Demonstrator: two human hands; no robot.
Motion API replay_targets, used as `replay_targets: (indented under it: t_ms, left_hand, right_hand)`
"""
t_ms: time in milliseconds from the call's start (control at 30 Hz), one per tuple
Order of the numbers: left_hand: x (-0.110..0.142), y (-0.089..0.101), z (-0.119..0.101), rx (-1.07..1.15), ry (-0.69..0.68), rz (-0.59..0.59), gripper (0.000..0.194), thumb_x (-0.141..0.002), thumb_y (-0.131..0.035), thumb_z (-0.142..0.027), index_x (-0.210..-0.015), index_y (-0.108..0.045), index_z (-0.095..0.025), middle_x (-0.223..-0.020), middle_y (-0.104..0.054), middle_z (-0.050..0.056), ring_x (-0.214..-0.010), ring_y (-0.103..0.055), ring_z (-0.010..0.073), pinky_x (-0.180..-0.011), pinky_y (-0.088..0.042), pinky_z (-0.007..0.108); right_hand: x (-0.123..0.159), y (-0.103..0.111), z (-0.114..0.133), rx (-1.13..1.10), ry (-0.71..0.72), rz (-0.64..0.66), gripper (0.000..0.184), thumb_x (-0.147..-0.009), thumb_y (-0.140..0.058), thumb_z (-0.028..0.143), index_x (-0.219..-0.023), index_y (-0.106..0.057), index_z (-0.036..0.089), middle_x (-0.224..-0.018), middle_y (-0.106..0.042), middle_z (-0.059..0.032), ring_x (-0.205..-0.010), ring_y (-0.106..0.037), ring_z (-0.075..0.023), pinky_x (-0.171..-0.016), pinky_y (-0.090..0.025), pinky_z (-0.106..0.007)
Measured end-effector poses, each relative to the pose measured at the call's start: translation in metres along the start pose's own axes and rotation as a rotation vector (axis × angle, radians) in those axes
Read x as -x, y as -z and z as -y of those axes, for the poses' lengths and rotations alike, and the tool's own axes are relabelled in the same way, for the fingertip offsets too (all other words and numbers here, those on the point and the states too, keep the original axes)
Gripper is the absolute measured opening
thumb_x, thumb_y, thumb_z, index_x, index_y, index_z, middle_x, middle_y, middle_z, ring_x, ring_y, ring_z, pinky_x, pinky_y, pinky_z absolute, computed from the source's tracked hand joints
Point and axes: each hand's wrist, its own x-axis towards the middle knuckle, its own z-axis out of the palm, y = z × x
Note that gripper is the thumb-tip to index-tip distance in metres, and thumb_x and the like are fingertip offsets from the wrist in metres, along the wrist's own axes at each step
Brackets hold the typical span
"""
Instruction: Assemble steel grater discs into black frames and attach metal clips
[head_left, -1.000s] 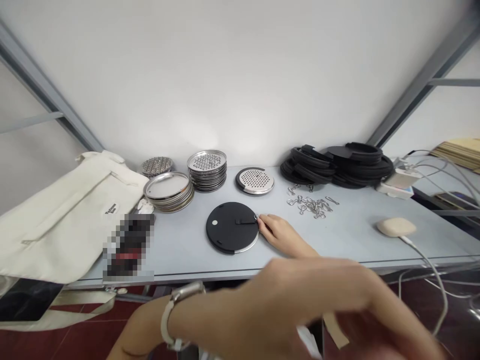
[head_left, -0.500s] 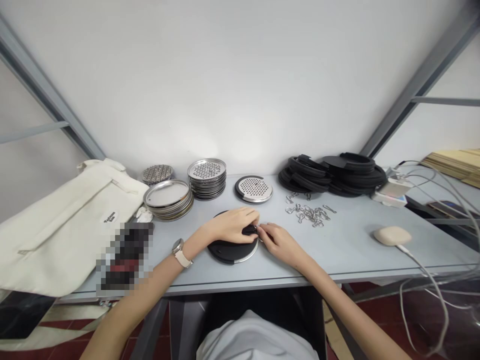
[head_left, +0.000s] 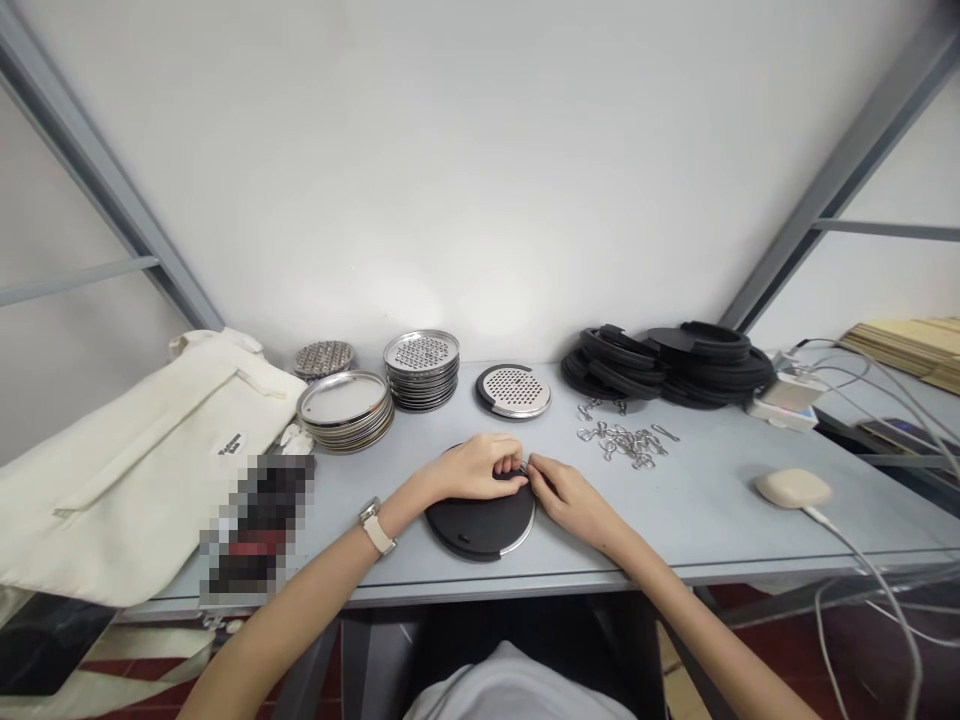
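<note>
A round black disc with a metal rim (head_left: 481,520) lies flat on the grey table, right in front of me. My left hand (head_left: 472,468) rests on the disc's far edge with fingers curled in a pinch. My right hand (head_left: 562,492) meets it at the disc's upper right edge, fingertips pinched together. Between the two sets of fingertips sits a small metal piece (head_left: 524,465), too small to name surely. A loose heap of small metal hooks (head_left: 626,442) lies just right of the hands.
Behind the disc stand an assembled perforated disc (head_left: 514,390), stacks of perforated metal plates (head_left: 421,368) and metal rings (head_left: 345,410). Black rings (head_left: 667,358) pile at back right. A cream bag (head_left: 135,460) fills the left; a beige mouse-like device (head_left: 792,488) with cable lies right.
My left hand came from close under the camera onto the black disc and met my right hand at its edge. The view has dropped slightly, and both hands now pinch at one spot.
</note>
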Motion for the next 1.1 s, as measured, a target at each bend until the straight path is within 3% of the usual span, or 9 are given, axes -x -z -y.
replay_targets:
  t_ms: [300, 467, 1100]
  left_hand:
    - [0.0026, 0.0002, -0.0100, -0.116, -0.023, -0.045, 0.022, -0.081, -0.057, -0.022, -0.100, -0.048, -0.018, -0.097, -0.053, 0.005, -0.083, -0.053, 0.0168, -0.073, -0.045, 0.028]
    - [0.0028, -0.0002, -0.0082, -0.254, -0.086, -0.039, 0.015, -0.083, -0.055, -0.023, -0.096, -0.051, -0.017, -0.094, -0.053, 0.007, -0.085, -0.053, 0.0193, -0.077, -0.044, 0.030]
    - [0.0015, -0.0008, -0.0044, -0.356, -0.184, -0.051, 0.009, -0.086, -0.053, -0.024, -0.089, -0.055, -0.016, -0.084, -0.055, 0.005, -0.083, -0.052, 0.0186, -0.079, -0.041, 0.030]
  right_hand:
    - [0.0007, -0.0001, -0.0004, -0.018, 0.035, 0.016, 0.018, -0.093, -0.034, 0.023, -0.083, -0.048, 0.020, -0.079, -0.061, -0.0034, -0.069, -0.056, -0.0162, -0.065, -0.041, -0.027]
    - [0.0022, -0.0029, -0.0024, 0.032, 0.042, 0.000, 0.019, -0.095, -0.032, 0.024, -0.085, -0.048, 0.020, -0.078, -0.060, -0.0041, -0.069, -0.055, -0.0170, -0.065, -0.041, -0.027]
    - [0.0029, -0.0051, -0.0028, 0.067, 0.005, -0.003, 0.019, -0.093, -0.033, 0.024, -0.077, -0.042, 0.021, -0.073, -0.057, -0.0021, -0.066, -0.053, -0.0164, -0.063, -0.038, -0.027]
